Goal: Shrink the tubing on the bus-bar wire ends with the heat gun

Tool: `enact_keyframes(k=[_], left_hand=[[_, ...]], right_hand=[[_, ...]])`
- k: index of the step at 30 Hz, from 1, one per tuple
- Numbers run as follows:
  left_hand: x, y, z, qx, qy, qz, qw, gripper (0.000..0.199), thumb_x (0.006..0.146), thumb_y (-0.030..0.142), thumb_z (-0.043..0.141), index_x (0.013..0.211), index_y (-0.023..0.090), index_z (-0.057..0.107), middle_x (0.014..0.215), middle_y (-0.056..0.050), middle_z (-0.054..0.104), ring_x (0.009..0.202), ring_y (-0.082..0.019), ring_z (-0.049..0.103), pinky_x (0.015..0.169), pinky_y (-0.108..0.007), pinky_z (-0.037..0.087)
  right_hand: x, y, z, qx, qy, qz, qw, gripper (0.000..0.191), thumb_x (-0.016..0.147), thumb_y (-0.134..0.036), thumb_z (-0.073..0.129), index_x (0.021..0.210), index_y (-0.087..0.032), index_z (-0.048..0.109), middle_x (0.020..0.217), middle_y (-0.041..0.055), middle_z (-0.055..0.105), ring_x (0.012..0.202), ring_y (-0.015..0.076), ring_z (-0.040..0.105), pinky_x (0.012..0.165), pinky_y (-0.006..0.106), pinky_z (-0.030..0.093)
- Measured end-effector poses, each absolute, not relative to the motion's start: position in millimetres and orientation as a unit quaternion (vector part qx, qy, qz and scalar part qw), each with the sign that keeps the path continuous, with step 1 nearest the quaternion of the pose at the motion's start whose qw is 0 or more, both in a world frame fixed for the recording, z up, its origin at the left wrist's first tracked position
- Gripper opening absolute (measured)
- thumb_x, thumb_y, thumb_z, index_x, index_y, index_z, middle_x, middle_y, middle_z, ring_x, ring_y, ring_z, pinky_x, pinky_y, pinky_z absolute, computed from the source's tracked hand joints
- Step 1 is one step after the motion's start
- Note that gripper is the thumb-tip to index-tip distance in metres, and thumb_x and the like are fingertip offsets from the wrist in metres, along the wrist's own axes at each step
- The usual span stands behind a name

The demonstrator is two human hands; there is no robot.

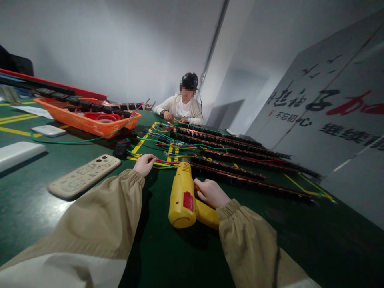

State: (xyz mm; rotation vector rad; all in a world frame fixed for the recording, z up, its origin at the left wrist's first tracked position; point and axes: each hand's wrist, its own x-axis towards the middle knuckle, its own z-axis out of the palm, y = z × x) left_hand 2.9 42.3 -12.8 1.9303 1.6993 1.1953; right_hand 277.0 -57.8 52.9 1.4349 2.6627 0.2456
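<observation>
A yellow heat gun (182, 196) is gripped at its handle by my right hand (211, 192), its nozzle pointing away from me. Left of it, my left hand (145, 164) pinches a red wire (166, 162) between thumb and fingers. That wire and several yellow, green and blue ones lie around the nozzle. They run to the ends of long dark bars (240, 181) with copper-coloured strips. A black connector block (121, 148) with wires sits just beyond my left hand. The nozzle tip partly covers the wires behind it.
An orange basket (90, 125) with dark parts stands at the back left. A patterned phone (85, 176), a white box (21, 155) and a small white device (48, 131) lie at left. Across the green table (162, 256) sits a co-worker (183, 106), hands on the wires.
</observation>
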Motion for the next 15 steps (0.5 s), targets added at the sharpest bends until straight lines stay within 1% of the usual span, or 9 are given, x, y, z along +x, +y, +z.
enact_keyframes(k=[4,8,12,15], left_hand=[[3.4,44.6,-17.1,0.673,0.596,0.423,0.117,0.027,0.079,0.034,0.046,0.084,0.018,0.066,0.077,-0.004,0.059,0.071,-0.017,0.053,0.064,-0.028,0.04],[4.6,46.3,-19.9,0.676,0.58,0.446,0.086,0.027,0.08,0.035,0.044,0.082,0.018,0.065,0.076,-0.004,0.056,0.07,-0.016,0.051,0.063,-0.027,0.039],[6.1,45.7,-18.8,0.681,0.567,0.458,0.074,0.026,0.081,0.034,0.044,0.083,0.018,0.064,0.077,-0.004,0.055,0.069,-0.016,0.051,0.064,-0.027,0.039],[6.8,45.8,-18.3,0.682,0.56,0.464,0.07,0.026,0.082,0.034,0.043,0.083,0.019,0.064,0.08,-0.004,0.055,0.071,-0.016,0.052,0.068,-0.027,0.041]], right_hand=[[284.5,-61.2,55.5,0.482,0.871,0.076,0.053,0.015,0.086,-0.018,0.045,0.098,-0.015,0.053,0.079,0.006,0.064,0.073,0.0158,0.056,0.067,0.025,0.033],[284.3,-61.7,54.5,0.489,0.868,0.074,0.044,0.017,0.085,-0.018,0.044,0.1,-0.016,0.053,0.078,0.0059,0.064,0.073,0.0169,0.057,0.064,0.025,0.033],[284.2,-59.8,51.4,0.507,0.861,0.037,0.024,0.018,0.086,-0.024,0.046,0.102,-0.019,0.052,0.082,0.0046,0.065,0.074,0.0166,0.06,0.061,0.024,0.032],[278.6,-58.2,48.5,0.542,0.84,0.015,0.025,0.018,0.085,-0.029,0.047,0.098,-0.02,0.055,0.086,0.0055,0.066,0.077,0.0179,0.061,0.06,0.024,0.033]])
